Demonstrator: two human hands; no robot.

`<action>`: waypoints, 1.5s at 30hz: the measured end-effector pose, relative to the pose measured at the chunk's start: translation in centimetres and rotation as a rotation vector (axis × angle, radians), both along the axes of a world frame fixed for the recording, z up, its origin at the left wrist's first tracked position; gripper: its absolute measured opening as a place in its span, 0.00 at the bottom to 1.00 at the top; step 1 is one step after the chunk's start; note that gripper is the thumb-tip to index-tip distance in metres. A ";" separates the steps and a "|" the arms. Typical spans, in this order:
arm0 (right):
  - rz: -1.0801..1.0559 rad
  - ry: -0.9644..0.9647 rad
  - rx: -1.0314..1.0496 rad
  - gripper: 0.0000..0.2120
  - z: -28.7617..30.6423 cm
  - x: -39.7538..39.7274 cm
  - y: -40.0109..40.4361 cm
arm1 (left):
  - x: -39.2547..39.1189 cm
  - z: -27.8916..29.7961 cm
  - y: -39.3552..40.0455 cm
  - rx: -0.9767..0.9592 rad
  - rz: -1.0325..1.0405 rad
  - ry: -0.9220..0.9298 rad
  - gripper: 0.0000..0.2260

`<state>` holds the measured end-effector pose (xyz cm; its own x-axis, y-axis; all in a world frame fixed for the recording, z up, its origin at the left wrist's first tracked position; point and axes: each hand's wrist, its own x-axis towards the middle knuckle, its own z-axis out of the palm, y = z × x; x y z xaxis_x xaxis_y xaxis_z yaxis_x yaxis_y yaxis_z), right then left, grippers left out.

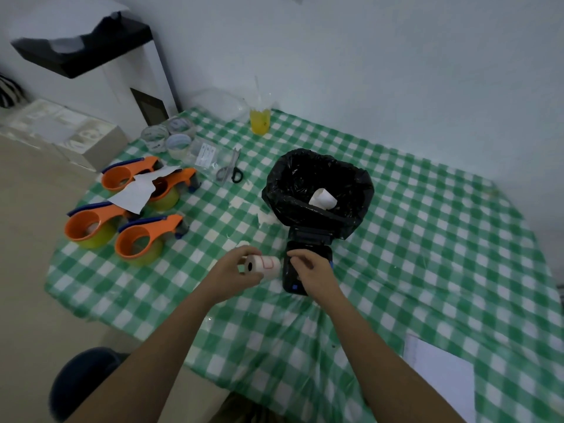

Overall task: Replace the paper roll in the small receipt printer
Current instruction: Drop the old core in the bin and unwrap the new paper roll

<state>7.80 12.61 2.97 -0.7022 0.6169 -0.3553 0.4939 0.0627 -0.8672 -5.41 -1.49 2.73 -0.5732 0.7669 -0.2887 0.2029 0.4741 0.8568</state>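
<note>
The left hand [236, 271] grasps the fresh paper roll [265, 265] around its body, core end toward the wearer, apparently so the free edge faces the printer. The right hand [308, 270], fingers curled, rests on the small black receipt printer [305, 267] just right of the roll, seemingly steadying it or picking at the paper edge; which cannot be told. The printer's lid [309, 235] stands open beyond the hands. Farther off, a black-lined bin [317, 190] holds a white roll [323, 199], presumably the spent one.
</note>
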 end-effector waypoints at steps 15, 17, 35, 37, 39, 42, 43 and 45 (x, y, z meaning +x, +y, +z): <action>0.001 0.409 -0.441 0.06 7.3 0.8 0.6 | 2.3 7.1 2.8 0.370 0.032 -0.324 0.14; -0.017 0.412 -0.396 0.05 7.7 0.8 0.8 | 2.0 7.7 3.0 0.338 -0.011 -0.287 0.15; -0.042 0.448 -0.212 0.08 9.1 1.6 1.0 | 1.6 11.8 3.2 0.290 -0.205 0.569 0.07; -0.037 0.443 -0.201 0.08 9.2 1.5 1.0 | 1.5 12.0 3.3 0.258 -0.222 0.591 0.08; -0.034 0.438 -0.200 0.07 9.5 1.4 1.0 | 1.5 12.3 3.3 0.237 -0.251 0.630 0.10; -0.030 0.422 -0.196 0.08 9.7 1.3 1.1 | 1.4 12.9 3.2 0.210 -0.298 0.645 0.16; -0.023 0.410 -0.185 0.08 9.8 1.2 1.1 | 1.4 13.0 3.2 0.184 -0.314 0.651 0.15; -0.009 0.384 -0.162 0.09 9.7 1.1 1.1 | 1.4 13.3 3.2 0.139 -0.337 0.672 0.11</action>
<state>8.90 13.74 12.71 -0.7973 0.5815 -0.1615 0.1324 -0.0927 -0.9869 -4.06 1.72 16.05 -0.3196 0.9354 0.1513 0.8163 0.1907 0.5452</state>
